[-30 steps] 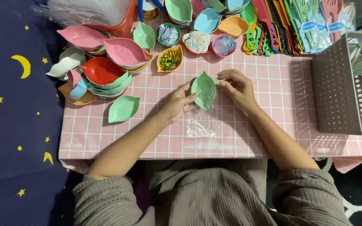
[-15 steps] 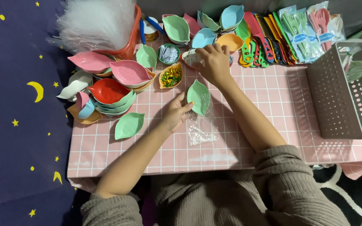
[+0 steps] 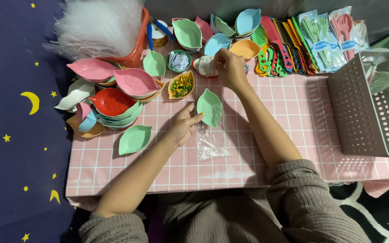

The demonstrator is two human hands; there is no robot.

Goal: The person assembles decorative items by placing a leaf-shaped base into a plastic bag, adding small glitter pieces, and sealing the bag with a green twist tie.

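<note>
Green leaf-shaped dish (image 3: 209, 107), mid-table on the pink checked cloth (image 3: 293, 112) over a clear plastic bag (image 3: 212, 143), pinched at its left edge by the left hand (image 3: 183, 128); right hand (image 3: 229, 68) farther off, fingertips closed at a small bowl of paper slips (image 3: 205, 66).

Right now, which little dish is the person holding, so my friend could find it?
Start at the pink checked table and find the clear plastic bag in the middle. The leaf-shaped green dish sits over its top end, pinched by the left hand. Unlike the other green leaf dish, it is tipped up on edge.
</note>
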